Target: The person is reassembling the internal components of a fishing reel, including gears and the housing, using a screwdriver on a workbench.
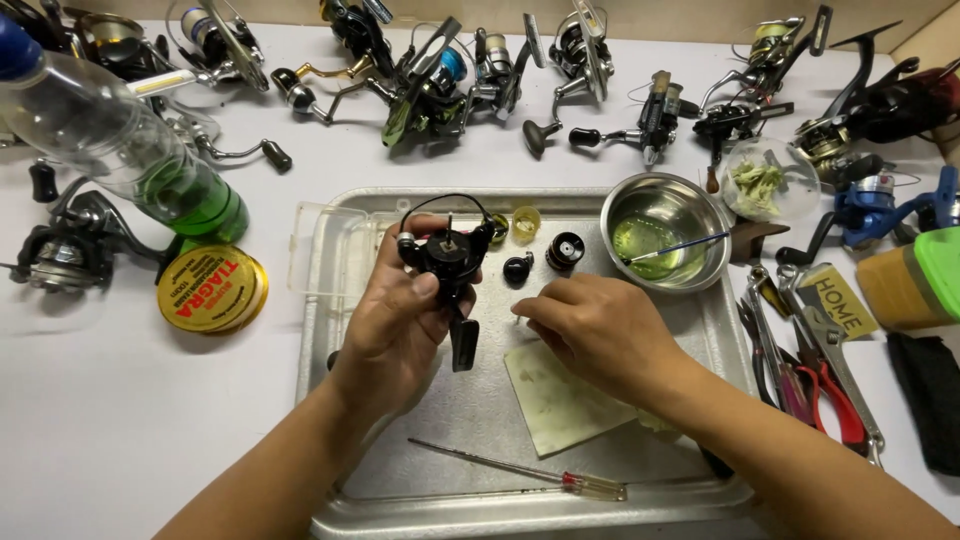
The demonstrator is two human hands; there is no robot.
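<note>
Steel bowl (665, 232) sitting at tray's (330, 300) back right corner w/ greenish liquid inside; thin blue-handled brush (680, 247) leaning across it. Screwdriver (520, 470) w/ clear handle lying along tray's front edge. Stained cloth pad (555, 405) lying mid-tray. Small black knob (517, 268) & black spool (565, 250) resting near tray's back, yellow cap (525, 222) just behind them. Round yellow tin (212, 289) lying left of tray, clear plastic bottle (110, 140) w/ green liquid tilting beside it. Many other fishing reels (440, 80) crowding table's far side. Pliers & wrenches (810, 370) lying right of tray. Clear cup (768, 180) holding greenish scraps behind bowl.
</note>
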